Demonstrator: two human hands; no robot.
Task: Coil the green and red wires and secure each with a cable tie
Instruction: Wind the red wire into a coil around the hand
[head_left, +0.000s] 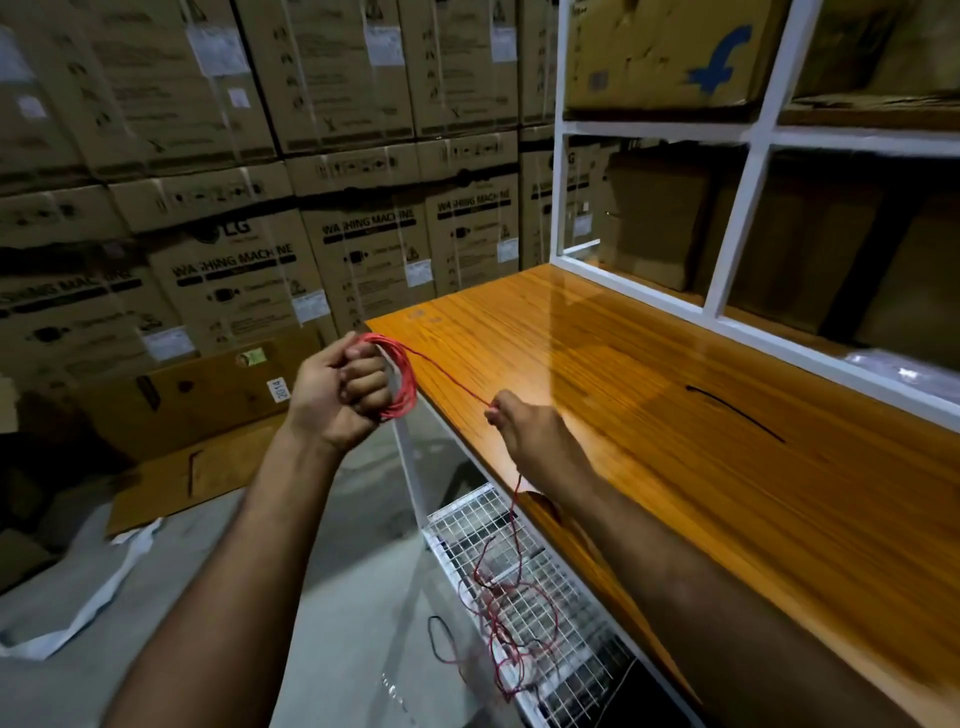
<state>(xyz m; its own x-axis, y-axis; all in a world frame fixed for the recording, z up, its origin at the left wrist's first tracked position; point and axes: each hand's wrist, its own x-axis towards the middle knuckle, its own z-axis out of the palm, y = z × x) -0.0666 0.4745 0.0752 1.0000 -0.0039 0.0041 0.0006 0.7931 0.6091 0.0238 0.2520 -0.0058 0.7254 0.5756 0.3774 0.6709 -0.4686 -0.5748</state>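
Note:
My left hand (340, 395) grips a coil of red wire (404, 384), held off the left corner of the wooden table (675, 374). A single red strand runs from the coil to my right hand (519, 428), which pinches it at the table's front edge. Below that hand the loose red wire (511, 613) hangs down and lies tangled on a white wire-mesh shelf (540, 587) under the table. A black cable tie (732, 408) lies on the tabletop to the right. No green wire is in view.
A white metal shelf frame (748, 171) with cardboard boxes stands along the table's back. Stacked washing-machine cartons (249, 218) fill the wall ahead. Flat cardboard (208, 415) and white wrapping (104, 587) lie on the grey floor at left.

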